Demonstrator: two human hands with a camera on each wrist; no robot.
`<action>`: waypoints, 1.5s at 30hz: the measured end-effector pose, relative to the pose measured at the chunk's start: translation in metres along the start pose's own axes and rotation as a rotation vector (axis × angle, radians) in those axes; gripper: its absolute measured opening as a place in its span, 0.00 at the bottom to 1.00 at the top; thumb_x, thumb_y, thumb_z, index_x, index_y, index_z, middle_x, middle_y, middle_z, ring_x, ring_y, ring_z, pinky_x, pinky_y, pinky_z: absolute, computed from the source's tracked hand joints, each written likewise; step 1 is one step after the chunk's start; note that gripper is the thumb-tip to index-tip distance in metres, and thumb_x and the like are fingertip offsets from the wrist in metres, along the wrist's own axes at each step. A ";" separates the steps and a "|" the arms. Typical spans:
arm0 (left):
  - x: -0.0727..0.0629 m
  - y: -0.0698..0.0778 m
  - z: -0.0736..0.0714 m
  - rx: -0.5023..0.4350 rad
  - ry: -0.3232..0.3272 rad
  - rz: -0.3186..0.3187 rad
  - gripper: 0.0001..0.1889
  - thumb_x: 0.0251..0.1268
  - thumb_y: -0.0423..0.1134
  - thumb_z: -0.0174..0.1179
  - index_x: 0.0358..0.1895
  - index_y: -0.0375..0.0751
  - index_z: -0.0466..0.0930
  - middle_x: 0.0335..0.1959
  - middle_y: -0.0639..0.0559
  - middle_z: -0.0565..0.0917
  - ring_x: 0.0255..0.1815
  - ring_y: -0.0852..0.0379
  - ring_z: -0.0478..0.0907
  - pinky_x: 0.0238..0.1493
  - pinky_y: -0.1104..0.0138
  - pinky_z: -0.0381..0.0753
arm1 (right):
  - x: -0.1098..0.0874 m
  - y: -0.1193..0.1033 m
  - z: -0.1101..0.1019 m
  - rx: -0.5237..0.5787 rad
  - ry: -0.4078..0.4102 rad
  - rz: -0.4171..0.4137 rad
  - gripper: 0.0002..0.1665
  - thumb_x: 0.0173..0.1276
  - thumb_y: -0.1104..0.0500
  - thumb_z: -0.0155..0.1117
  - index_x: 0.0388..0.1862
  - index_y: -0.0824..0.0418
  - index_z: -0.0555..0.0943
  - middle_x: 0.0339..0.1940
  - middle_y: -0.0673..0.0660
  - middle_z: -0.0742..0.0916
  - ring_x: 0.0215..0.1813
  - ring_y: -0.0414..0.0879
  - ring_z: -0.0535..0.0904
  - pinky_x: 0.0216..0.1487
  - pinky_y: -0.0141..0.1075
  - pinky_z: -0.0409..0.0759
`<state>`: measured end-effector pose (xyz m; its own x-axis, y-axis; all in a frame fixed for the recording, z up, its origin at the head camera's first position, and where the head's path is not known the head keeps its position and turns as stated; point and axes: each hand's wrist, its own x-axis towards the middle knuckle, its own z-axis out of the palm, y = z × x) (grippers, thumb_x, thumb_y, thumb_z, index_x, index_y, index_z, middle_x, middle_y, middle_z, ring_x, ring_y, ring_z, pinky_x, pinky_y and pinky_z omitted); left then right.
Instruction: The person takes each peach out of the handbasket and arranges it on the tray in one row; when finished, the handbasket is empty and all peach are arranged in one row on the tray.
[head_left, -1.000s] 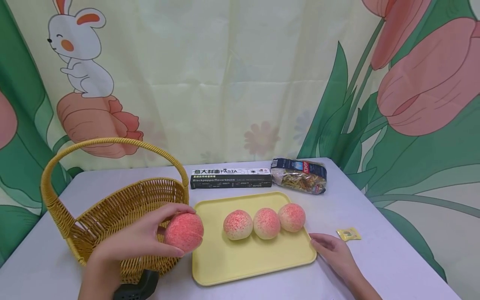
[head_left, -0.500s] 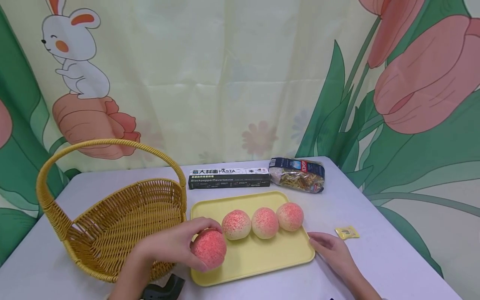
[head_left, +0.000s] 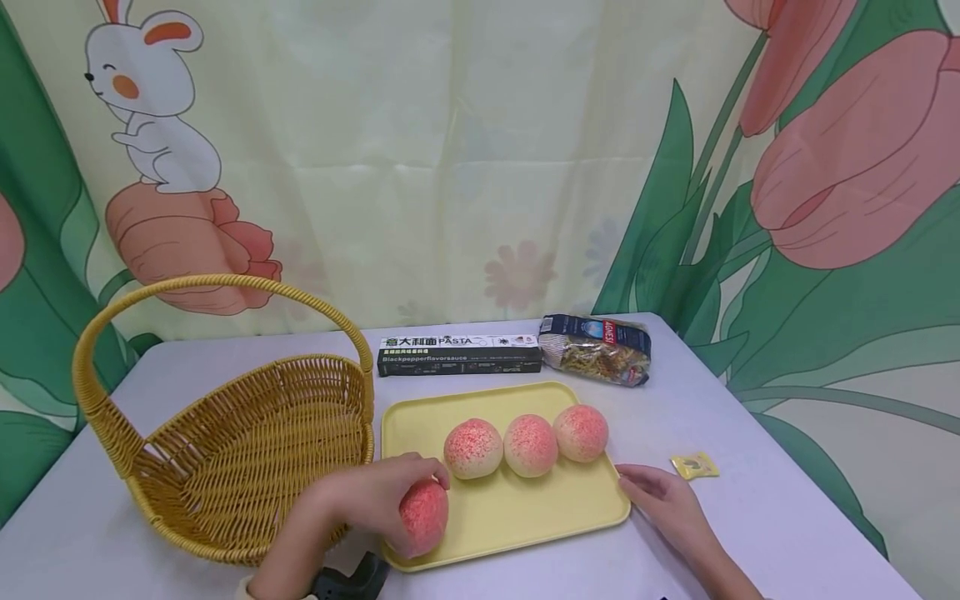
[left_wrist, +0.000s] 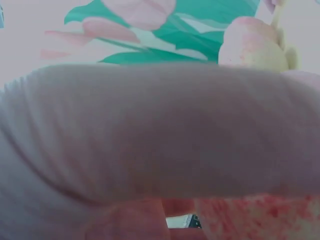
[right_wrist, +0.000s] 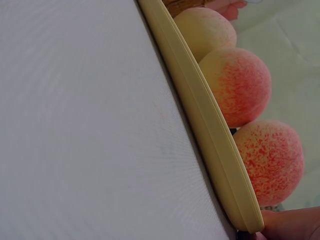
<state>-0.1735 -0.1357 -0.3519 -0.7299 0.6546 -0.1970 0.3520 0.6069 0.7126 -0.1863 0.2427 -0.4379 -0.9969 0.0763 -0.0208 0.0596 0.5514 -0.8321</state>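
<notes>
My left hand [head_left: 382, 504] grips a pink-red peach [head_left: 424, 518] at the front left corner of the yellow tray [head_left: 510, 525]. In the left wrist view a blurred finger [left_wrist: 160, 135] fills the middle, with the speckled peach [left_wrist: 265, 217] partly showing below it. Three more peaches stand in a row along the tray: a left peach [head_left: 473, 448], a middle peach [head_left: 531, 446] and a right peach [head_left: 581, 433]. At the tray's right edge my right hand [head_left: 667, 504] pinches the rim, thumb and finger on either side of its corner in the right wrist view.
A wicker basket [head_left: 255, 467] with a tall arched handle stands left of the tray. Behind the tray lie a black pasta box [head_left: 459, 357] and a bag of pasta [head_left: 596, 348]. A small yellow packet [head_left: 694, 465] lies right of the tray. A printed curtain hangs behind.
My left hand has carried the peach from beside the basket rightward and down to the tray's front left corner. The right hand stays at the tray's edge.
</notes>
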 end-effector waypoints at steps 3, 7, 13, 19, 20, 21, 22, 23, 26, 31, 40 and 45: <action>0.000 0.004 0.002 0.032 0.009 -0.052 0.29 0.32 0.32 0.71 0.45 0.51 0.73 0.36 0.58 0.71 0.37 0.58 0.70 0.35 0.65 0.73 | 0.000 0.001 0.000 0.000 -0.002 0.005 0.20 0.64 0.58 0.61 0.51 0.69 0.78 0.45 0.61 0.83 0.47 0.49 0.79 0.46 0.33 0.76; 0.000 0.007 0.004 0.040 0.057 -0.098 0.31 0.32 0.29 0.70 0.48 0.45 0.71 0.36 0.53 0.70 0.37 0.55 0.69 0.35 0.62 0.73 | 0.001 0.001 0.000 0.008 -0.006 0.006 0.20 0.64 0.58 0.61 0.51 0.70 0.78 0.45 0.61 0.83 0.47 0.48 0.79 0.46 0.32 0.75; 0.001 0.011 0.007 0.050 0.128 -0.151 0.32 0.36 0.30 0.67 0.52 0.39 0.67 0.37 0.49 0.69 0.35 0.52 0.68 0.36 0.59 0.71 | 0.001 0.002 -0.001 0.012 -0.006 0.002 0.20 0.64 0.58 0.62 0.51 0.70 0.78 0.45 0.61 0.83 0.47 0.48 0.79 0.46 0.31 0.75; 0.006 0.013 0.011 0.127 0.199 -0.195 0.33 0.44 0.32 0.66 0.57 0.32 0.64 0.43 0.42 0.69 0.39 0.48 0.70 0.41 0.55 0.73 | 0.000 0.003 -0.003 0.001 0.000 0.010 0.20 0.64 0.58 0.62 0.51 0.70 0.77 0.45 0.62 0.83 0.48 0.49 0.79 0.46 0.32 0.75; 0.007 0.014 0.012 0.137 0.215 -0.200 0.33 0.45 0.32 0.66 0.58 0.31 0.63 0.45 0.40 0.69 0.42 0.46 0.70 0.42 0.53 0.73 | 0.000 0.003 -0.003 -0.001 0.000 0.011 0.20 0.64 0.58 0.62 0.51 0.70 0.77 0.46 0.62 0.83 0.48 0.49 0.79 0.46 0.32 0.75; 0.008 0.014 0.013 0.150 0.229 -0.205 0.33 0.46 0.33 0.66 0.58 0.30 0.63 0.46 0.39 0.69 0.44 0.44 0.70 0.43 0.52 0.73 | 0.000 0.003 -0.004 0.000 0.000 0.011 0.20 0.64 0.58 0.61 0.51 0.70 0.77 0.46 0.62 0.83 0.48 0.49 0.79 0.46 0.32 0.75; 0.009 0.014 0.014 0.158 0.243 -0.213 0.33 0.48 0.33 0.65 0.59 0.29 0.62 0.48 0.37 0.69 0.46 0.42 0.70 0.45 0.51 0.72 | 0.000 0.003 -0.004 0.003 0.000 0.013 0.20 0.64 0.58 0.62 0.51 0.70 0.77 0.46 0.62 0.83 0.48 0.49 0.79 0.46 0.32 0.75; 0.009 0.015 0.015 0.163 0.259 -0.219 0.33 0.50 0.34 0.65 0.59 0.29 0.62 0.50 0.36 0.68 0.48 0.39 0.69 0.46 0.49 0.72 | 0.000 0.003 -0.004 0.003 0.001 0.013 0.20 0.64 0.58 0.62 0.51 0.70 0.77 0.46 0.62 0.83 0.48 0.49 0.79 0.46 0.32 0.76; 0.012 0.015 0.017 0.184 0.313 -0.223 0.31 0.53 0.34 0.63 0.60 0.25 0.61 0.51 0.32 0.67 0.51 0.34 0.67 0.49 0.46 0.70 | -0.001 0.003 -0.004 0.007 0.001 0.016 0.20 0.64 0.58 0.61 0.51 0.70 0.77 0.46 0.62 0.83 0.48 0.49 0.79 0.45 0.32 0.76; 0.018 0.015 0.019 0.167 0.399 -0.233 0.32 0.56 0.34 0.62 0.60 0.22 0.59 0.53 0.28 0.65 0.53 0.32 0.65 0.52 0.45 0.68 | -0.001 0.003 -0.005 0.012 0.000 0.019 0.20 0.64 0.58 0.61 0.51 0.70 0.77 0.45 0.61 0.83 0.47 0.46 0.79 0.45 0.29 0.74; 0.021 0.016 0.021 0.168 0.420 -0.276 0.33 0.56 0.31 0.62 0.62 0.23 0.58 0.55 0.28 0.64 0.54 0.32 0.64 0.52 0.45 0.67 | -0.001 0.002 -0.005 0.000 0.007 0.020 0.20 0.64 0.59 0.62 0.51 0.69 0.78 0.45 0.61 0.83 0.47 0.47 0.79 0.46 0.31 0.75; 0.022 0.015 0.023 0.189 0.454 -0.266 0.30 0.56 0.31 0.61 0.61 0.23 0.59 0.53 0.28 0.65 0.52 0.32 0.64 0.51 0.44 0.68 | -0.001 0.002 -0.004 -0.003 0.005 0.025 0.19 0.64 0.59 0.61 0.50 0.69 0.78 0.44 0.61 0.84 0.46 0.48 0.79 0.46 0.33 0.75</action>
<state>-0.1712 -0.1017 -0.3607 -0.9722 0.2337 -0.0142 0.1898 0.8220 0.5369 -0.1854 0.2468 -0.4375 -0.9948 0.0943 -0.0391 0.0849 0.5516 -0.8298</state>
